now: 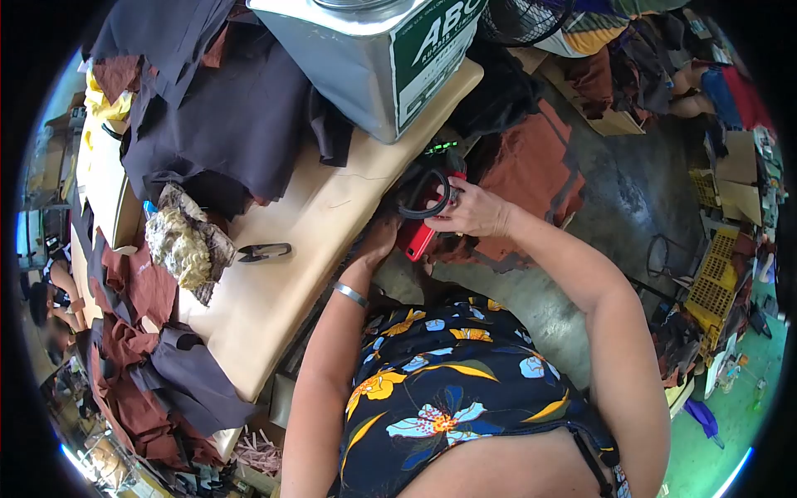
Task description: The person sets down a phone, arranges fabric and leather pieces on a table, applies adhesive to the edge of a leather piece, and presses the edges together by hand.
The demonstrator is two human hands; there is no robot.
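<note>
Beside the edge of the cream table, my right hand is closed around a red phone-like object. A black ring-shaped band or cable loops over its upper part. My left hand is just left of the red object, beside the table edge; its fingers are mostly hidden, so its grip cannot be made out. Black scissors or snips lie on the table, near a crumpled yellowish cloth.
A large metal can stands on the cream table. Dark sheets cover its far left. Brown material lies on the floor ahead. Yellow crates are at the right. Another person is at the far left.
</note>
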